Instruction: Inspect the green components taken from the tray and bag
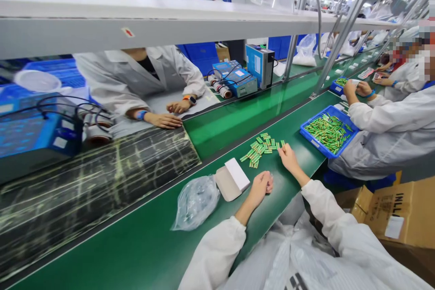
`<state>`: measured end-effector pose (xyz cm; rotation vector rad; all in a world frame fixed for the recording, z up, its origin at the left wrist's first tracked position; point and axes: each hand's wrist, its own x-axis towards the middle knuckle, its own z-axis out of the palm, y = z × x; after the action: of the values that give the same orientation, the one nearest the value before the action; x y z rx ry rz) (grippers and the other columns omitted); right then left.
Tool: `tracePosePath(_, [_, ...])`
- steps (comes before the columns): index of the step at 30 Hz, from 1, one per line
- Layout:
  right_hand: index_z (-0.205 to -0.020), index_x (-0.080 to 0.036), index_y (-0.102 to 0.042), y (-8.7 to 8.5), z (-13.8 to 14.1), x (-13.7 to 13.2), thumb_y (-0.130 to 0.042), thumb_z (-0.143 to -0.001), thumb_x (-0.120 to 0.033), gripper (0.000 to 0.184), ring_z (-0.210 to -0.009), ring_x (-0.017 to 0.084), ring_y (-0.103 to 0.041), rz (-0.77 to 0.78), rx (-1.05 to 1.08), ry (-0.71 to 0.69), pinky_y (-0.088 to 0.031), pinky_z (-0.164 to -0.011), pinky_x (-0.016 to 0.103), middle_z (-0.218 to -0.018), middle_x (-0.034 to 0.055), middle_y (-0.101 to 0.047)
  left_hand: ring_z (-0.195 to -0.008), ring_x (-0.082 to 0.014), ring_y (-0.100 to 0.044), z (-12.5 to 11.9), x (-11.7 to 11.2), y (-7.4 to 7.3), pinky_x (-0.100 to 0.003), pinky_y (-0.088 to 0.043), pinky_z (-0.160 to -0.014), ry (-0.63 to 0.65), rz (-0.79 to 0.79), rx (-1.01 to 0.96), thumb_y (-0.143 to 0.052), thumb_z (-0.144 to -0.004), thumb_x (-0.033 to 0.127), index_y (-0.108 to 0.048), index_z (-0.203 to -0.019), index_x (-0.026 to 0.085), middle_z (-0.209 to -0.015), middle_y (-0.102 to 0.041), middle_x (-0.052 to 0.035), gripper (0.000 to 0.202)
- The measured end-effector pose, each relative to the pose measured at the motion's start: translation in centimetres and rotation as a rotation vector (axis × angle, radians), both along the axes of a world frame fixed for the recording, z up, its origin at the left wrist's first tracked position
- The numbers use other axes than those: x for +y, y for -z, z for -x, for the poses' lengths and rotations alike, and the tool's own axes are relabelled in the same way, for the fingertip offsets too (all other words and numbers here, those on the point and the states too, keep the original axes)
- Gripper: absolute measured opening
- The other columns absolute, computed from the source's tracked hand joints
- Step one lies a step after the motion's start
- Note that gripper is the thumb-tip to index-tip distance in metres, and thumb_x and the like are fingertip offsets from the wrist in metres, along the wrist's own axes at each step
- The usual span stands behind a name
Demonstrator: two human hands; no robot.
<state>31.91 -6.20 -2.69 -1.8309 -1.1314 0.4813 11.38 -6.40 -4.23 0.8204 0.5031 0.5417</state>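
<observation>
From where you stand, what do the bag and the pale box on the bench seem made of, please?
The bag looks like thin plastic film: clear, glossy, creased. The box looks like matte paperboard, judging by its folded edges.

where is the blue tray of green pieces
In the head view, the blue plastic tray sits on the green bench, right of the loose green pieces and ahead of the person's right hand.

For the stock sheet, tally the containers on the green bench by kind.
Blue plastic tray: 1
Clear plastic bag: 1
White-and-beige carton: 1
Total: 3
</observation>
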Motion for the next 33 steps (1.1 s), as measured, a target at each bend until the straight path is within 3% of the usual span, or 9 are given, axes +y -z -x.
tracePosePath(4, [-0.101, -0.024, -0.047, 0.5, -2.9, 1.3, -0.057, -0.093, -0.039, 0.020, -0.093, 0.025, -0.058, 0.029, -0.241, 0.025, -0.045, -0.084, 0.035, -0.102, 0.0072, -0.060, -0.046, -0.0037, -0.036, -0.1, 0.0, 0.0, -0.021, -0.023, -0.046, 0.032, -0.049, 0.040, -0.077, -0.083, 0.068, -0.064, -0.094, 0.014, -0.070, -0.059, 0.0019, 0.057])
tracePosePath(6, [-0.103, -0.024, -0.049, 0.7, -3.0, 1.2, -0.061, -0.092, -0.034, 0.020, -0.095, 0.024, -0.058, 0.073, -0.325, -0.009, -0.044, -0.085, 0.033, -0.105, 0.0070, -0.061, -0.049, -0.0032, -0.038, 0.0, 0.0, -0.1, -0.022, -0.027, -0.048, 0.016, -0.061, 0.052, -0.081, -0.082, 0.062, -0.066, -0.117, 0.013, -0.082, -0.065, -0.0009, 0.062])
tracePosePath(8, [-0.104, -0.024, -0.049, 0.9, -2.7, 1.0, -0.060, -0.093, -0.031, 0.017, -0.093, 0.023, -0.058, 0.122, -0.385, -0.018, -0.042, -0.083, 0.032, -0.103, 0.0060, -0.062, -0.050, -0.0030, -0.039, 0.1, 0.0, -0.3, -0.022, -0.027, -0.049, 0.006, -0.046, 0.053, -0.084, -0.081, 0.060, -0.066, -0.124, 0.013, -0.084, -0.063, 0.0003, 0.066])
tracePosePath(11, [-0.105, -0.024, -0.048, 1.0, -2.2, 1.0, -0.057, -0.096, -0.027, 0.013, -0.091, 0.022, -0.057, 0.180, -0.436, 0.004, -0.040, -0.079, 0.030, -0.102, 0.0056, -0.062, -0.048, -0.0028, -0.035, 0.0, -0.1, -0.3, -0.020, -0.024, -0.048, 0.007, 0.003, 0.028, -0.081, -0.081, 0.066, -0.067, -0.097, 0.013, -0.068, -0.048, 0.0062, 0.057])
tracePosePath(14, [-0.105, -0.024, -0.047, 1.0, -1.8, 1.5, -0.059, -0.096, -0.028, 0.016, -0.087, 0.022, -0.057, 0.211, -0.450, 0.037, -0.038, -0.077, 0.030, -0.100, 0.0053, -0.061, -0.045, -0.0030, -0.028, -0.1, -0.1, -0.2, -0.019, -0.020, -0.045, -0.014, 0.067, -0.012, -0.072, -0.085, 0.074, -0.049, -0.072, 0.018, -0.060, -0.034, 0.0089, 0.062])
tracePosePath(17, [-0.105, -0.023, -0.047, 0.9, -1.6, 1.9, -0.056, -0.097, -0.025, 0.013, -0.084, 0.022, -0.057, 0.212, -0.433, 0.073, -0.037, -0.076, 0.031, -0.098, 0.0064, -0.060, -0.044, -0.0033, -0.021, 0.0, -0.1, -0.2, -0.018, -0.016, -0.043, -0.011, 0.112, -0.037, -0.067, -0.088, 0.077, -0.035, -0.064, 0.021, -0.057, -0.024, 0.0096, 0.069])
tracePosePath(21, [-0.110, -0.021, -0.049, 0.4, -1.2, 1.3, -0.046, -0.102, -0.024, 0.009, -0.089, 0.023, -0.057, 0.132, -0.378, 0.061, -0.041, -0.080, 0.032, -0.106, 0.0091, -0.060, -0.044, -0.0033, -0.019, 0.1, 0.0, -0.6, -0.017, -0.011, -0.041, -0.005, 0.145, -0.045, -0.070, -0.083, 0.079, -0.032, -0.063, 0.021, -0.056, -0.022, 0.0094, 0.072])
tracePosePath(27, [-0.119, -0.022, -0.053, -1.9, 2.0, -3.5, -0.051, -0.104, -0.032, 0.018, -0.072, 0.018, -0.052, -0.017, -0.176, -0.189, -0.044, -0.073, 0.031, -0.087, -0.0007, -0.054, -0.045, -0.0037, -0.020, 0.1, 0.3, -1.2, -0.017, -0.009, -0.042, 0.020, 0.196, -0.038, -0.064, -0.078, 0.089, -0.036, -0.069, 0.021, -0.059, -0.027, 0.0091, 0.074])
tracePosePath(33, [-0.122, -0.023, -0.057, -5.5, 4.9, -7.9, -0.052, -0.105, -0.027, 0.017, -0.072, 0.017, -0.048, 0.056, -0.053, -0.513, -0.038, -0.073, 0.032, -0.085, -0.0019, -0.051, -0.044, -0.0035, -0.026, 0.3, 0.0, -1.2, -0.019, -0.015, -0.043, 0.113, -0.008, 0.070, -0.071, -0.078, 0.082, -0.043, -0.074, 0.021, -0.056, -0.033, 0.0103, 0.067])
